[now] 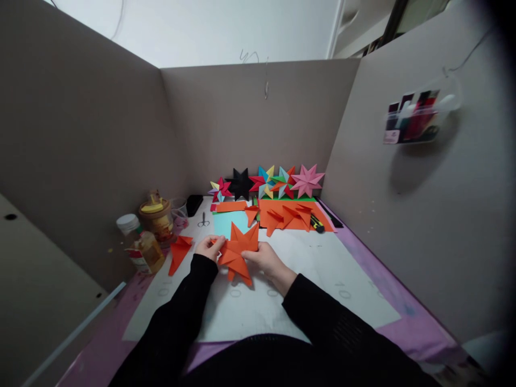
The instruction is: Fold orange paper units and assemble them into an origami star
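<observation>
An orange folded paper star (237, 253) is held up between both hands above the white paper sheet (322, 279). My left hand (209, 247) pinches its left edge. On the other side, my right hand (266, 258) grips the star with the thumb lying on its front. Left of my left hand lies a separate orange folded paper piece (179, 253). Several more orange folded pieces (290, 216) rest beyond the star on a stack of orange paper (266, 207). A light blue paper sheet (226, 223) is partly hidden behind the star.
Finished stars, among them a black one (241, 184) and a pink one (308, 181), lean on the back wall. Scissors (203, 220) lie at the left, a cutter knife (317, 223) at the right. A bottle (141, 244) and a lidded cup (156, 217) stand by the left wall.
</observation>
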`<control>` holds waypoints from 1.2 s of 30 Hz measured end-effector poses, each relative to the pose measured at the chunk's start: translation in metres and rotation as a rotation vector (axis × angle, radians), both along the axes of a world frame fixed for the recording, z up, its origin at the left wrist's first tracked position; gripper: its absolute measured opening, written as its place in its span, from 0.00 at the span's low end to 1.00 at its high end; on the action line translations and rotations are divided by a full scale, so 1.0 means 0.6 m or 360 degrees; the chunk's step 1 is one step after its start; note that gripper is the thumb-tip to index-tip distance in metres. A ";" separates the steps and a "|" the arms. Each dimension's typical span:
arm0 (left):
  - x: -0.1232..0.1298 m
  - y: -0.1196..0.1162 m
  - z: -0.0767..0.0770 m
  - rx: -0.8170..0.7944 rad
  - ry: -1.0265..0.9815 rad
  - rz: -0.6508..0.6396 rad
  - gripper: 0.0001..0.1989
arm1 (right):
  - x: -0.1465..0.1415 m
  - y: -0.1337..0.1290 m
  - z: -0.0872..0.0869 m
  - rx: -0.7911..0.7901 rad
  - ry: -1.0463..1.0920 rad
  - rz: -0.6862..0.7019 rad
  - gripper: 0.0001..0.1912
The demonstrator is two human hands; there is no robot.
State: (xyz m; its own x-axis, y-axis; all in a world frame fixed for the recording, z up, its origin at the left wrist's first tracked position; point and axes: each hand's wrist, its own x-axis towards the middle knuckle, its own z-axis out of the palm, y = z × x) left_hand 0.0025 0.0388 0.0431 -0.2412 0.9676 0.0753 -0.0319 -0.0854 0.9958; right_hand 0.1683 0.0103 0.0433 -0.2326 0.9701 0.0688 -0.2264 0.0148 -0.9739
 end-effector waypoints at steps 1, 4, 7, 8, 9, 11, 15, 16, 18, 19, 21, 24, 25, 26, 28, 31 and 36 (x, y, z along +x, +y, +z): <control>-0.001 0.000 0.000 -0.0011 -0.0021 -0.0019 0.21 | 0.000 0.000 0.000 0.0002 0.0014 0.0002 0.14; 0.003 -0.004 -0.001 -0.0030 -0.0136 -0.0067 0.24 | 0.001 0.000 0.000 0.0008 0.0026 -0.0018 0.16; 0.008 -0.009 0.001 -0.0030 -0.0131 -0.0090 0.27 | 0.001 0.000 -0.001 0.0016 0.0034 0.0007 0.17; 0.009 -0.011 0.002 -0.0030 -0.0111 -0.0085 0.27 | 0.001 0.000 -0.001 0.0022 0.0043 0.0018 0.17; 0.010 -0.012 0.003 -0.0030 -0.0091 -0.0077 0.26 | 0.001 0.000 -0.001 0.0029 0.0056 0.0025 0.17; 0.011 -0.013 0.004 -0.0029 -0.0061 -0.0058 0.26 | 0.000 -0.002 0.000 0.0042 0.0083 0.0017 0.18; 0.012 -0.016 0.005 0.0048 0.0039 -0.0077 0.23 | 0.001 -0.001 0.005 0.0046 0.0054 -0.0059 0.17; 0.012 -0.017 0.006 0.0143 0.0113 -0.0052 0.22 | 0.002 0.000 0.006 0.0053 0.0041 -0.0096 0.17; 0.008 -0.019 0.009 0.0445 0.0416 0.0069 0.19 | 0.006 0.002 0.009 0.0095 0.0033 -0.0196 0.15; 0.005 -0.020 0.012 0.0627 0.0631 0.0136 0.17 | 0.008 0.003 0.011 0.0130 0.0033 -0.0243 0.15; -0.001 -0.021 0.015 0.0935 0.1072 0.0203 0.11 | 0.012 0.004 0.013 0.0207 0.0012 -0.0311 0.13; -0.007 -0.022 0.015 0.1132 0.1464 0.0162 0.06 | 0.016 0.004 0.015 0.0281 -0.0063 -0.0347 0.12; -0.008 -0.021 0.014 0.1152 0.1529 0.0156 0.06 | 0.016 0.003 0.015 0.0292 -0.0086 -0.0354 0.11; -0.008 -0.021 0.012 0.1168 0.1568 0.0157 0.05 | 0.016 0.003 0.016 0.0301 -0.0108 -0.0359 0.10; -0.009 -0.020 0.009 0.1201 0.1602 0.0163 0.05 | 0.014 0.001 0.016 0.0311 -0.0147 -0.0357 0.09; -0.008 -0.019 0.007 0.1225 0.1638 0.0168 0.05 | 0.012 -0.001 0.017 0.0316 -0.0177 -0.0339 0.08; -0.008 -0.019 0.007 0.1258 0.1660 0.0172 0.05 | 0.012 0.001 0.012 0.0351 -0.0177 -0.0322 0.10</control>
